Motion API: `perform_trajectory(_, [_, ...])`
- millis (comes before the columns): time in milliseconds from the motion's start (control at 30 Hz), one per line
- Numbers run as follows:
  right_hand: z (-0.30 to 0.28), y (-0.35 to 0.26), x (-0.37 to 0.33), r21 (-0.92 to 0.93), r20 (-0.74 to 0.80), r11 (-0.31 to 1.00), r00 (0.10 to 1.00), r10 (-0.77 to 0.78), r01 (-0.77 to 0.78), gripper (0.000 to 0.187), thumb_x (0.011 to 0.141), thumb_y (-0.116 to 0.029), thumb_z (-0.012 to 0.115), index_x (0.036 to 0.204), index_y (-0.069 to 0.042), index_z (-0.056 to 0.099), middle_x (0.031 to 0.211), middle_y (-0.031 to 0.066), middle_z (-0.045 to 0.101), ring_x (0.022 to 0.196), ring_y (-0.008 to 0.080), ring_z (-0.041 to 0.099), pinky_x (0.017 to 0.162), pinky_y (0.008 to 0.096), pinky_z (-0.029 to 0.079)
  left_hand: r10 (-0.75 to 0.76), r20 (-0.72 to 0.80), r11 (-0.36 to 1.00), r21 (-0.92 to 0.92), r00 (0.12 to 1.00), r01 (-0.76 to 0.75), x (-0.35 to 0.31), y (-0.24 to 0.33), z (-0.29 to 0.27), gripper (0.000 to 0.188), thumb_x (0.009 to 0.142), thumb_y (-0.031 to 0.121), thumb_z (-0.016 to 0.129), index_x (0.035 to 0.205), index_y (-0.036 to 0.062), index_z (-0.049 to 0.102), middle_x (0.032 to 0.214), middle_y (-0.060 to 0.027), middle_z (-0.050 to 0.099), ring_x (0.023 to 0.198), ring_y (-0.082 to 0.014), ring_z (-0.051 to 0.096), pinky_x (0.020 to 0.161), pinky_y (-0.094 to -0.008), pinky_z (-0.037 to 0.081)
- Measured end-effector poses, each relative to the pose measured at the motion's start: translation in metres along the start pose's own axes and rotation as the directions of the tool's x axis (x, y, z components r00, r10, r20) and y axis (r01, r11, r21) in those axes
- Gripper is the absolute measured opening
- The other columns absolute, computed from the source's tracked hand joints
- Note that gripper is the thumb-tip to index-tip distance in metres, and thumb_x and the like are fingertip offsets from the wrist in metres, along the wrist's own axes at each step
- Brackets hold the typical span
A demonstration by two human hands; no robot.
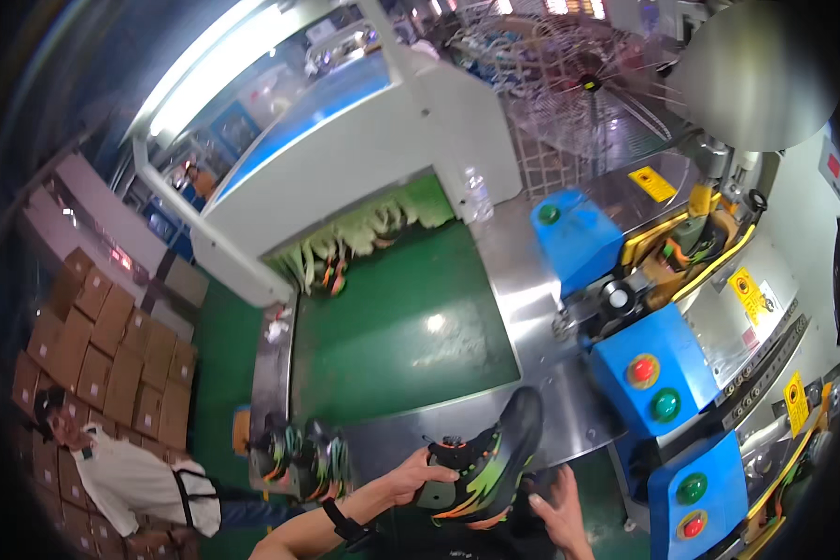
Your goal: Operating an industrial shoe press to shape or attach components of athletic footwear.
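Observation:
My left hand (pixel 413 478) is closed on a black sneaker (pixel 483 485) with green and orange streaks, gripping it at the heel and collar. Its dark sole faces right, and its toe points up and away. Just right of it, my right hand (pixel 564 515) has its thumb and fingers around something dark beside the sneaker, mostly hidden. Two similar sneakers (pixel 323 457) stand to the left of my left forearm. Another sneaker (pixel 696 245) sits clamped in the pressing machine at the right.
A green conveyor belt (pixel 392 364) runs from a white tunnel machine (pixel 355 154) with fringed flaps; a shoe (pixel 330 278) lies at its mouth. Blue control boxes (pixel 658 369) with red and green buttons stand right. A person (pixel 140 481) and stacked cartons (pixel 112 364) are left.

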State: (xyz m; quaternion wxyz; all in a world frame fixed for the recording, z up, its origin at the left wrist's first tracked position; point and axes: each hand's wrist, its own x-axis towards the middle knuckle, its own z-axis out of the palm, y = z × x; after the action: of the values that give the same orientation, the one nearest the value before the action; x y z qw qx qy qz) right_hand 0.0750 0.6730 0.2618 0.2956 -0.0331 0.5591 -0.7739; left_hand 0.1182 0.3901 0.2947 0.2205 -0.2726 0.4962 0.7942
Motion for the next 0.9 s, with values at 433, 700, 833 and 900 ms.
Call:
perform_trajectory(433, [0.151,0.051,0.008,0.582,0.052,0.767,0.954,0.296,-0.269,0.065,0.088,-0.043,0.059,0.136,-0.003,0.04,0.132,0.014,0.05,0.117,0.0224,0.054,0.098,0.0381,0.046,0.348,0.782,0.686,0.163,0.516,-0.709,0.003,0.104,-0.023,0.058,0.095,0.045,0.045,0.132,0.0011,0.042,0.119,-0.016,0.06,0.118,-0.0272,0.052,0.112,-0.0465,0.021])
perform_trajectory(700, [0.219,0.07,-0.018,0.862,-0.12,0.506,0.953,0.278,-0.039,0.063,0.095,-0.048,0.049,0.139,-0.004,0.038,0.134,0.0169,0.051,0.116,0.0282,0.056,0.1,0.043,0.046,-0.005,0.569,0.999,0.034,0.823,-0.018,0.009,0.09,-0.004,0.049,0.102,0.045,0.031,0.093,0.0015,0.053,0.082,-0.0113,0.061,0.085,-0.0209,0.059,0.086,-0.0363,0.046])
perform_trajectory(833, [0.212,0.074,-0.05,0.248,-0.417,0.959,0.909,-0.02,0.135,0.072,0.094,-0.053,0.048,0.138,0.003,0.038,0.128,0.0213,0.055,0.115,0.0299,0.057,0.095,0.0414,0.047,0.076,0.601,0.997,-0.019,0.796,-0.081,0.01,0.049,0.01,0.036,0.099,0.038,0.041,0.094,0.0042,0.053,0.081,-0.0054,0.052,0.078,-0.0202,0.055,0.084,-0.0358,0.046])
perform_trajectory(900, [0.239,0.038,-0.07,-0.461,-0.742,0.876,0.602,-0.295,-0.138,0.056,0.089,-0.041,0.06,0.123,0.001,0.047,0.105,0.0135,0.062,0.088,0.0262,0.062,0.073,0.0394,0.049,-0.069,0.458,0.997,-0.01,0.886,0.083,0.02,0.083,-0.012,0.035,0.094,0.041,0.045,0.073,0.0135,0.037,0.062,-0.0018,0.045,0.065,-0.018,0.046,0.083,-0.0383,0.042])
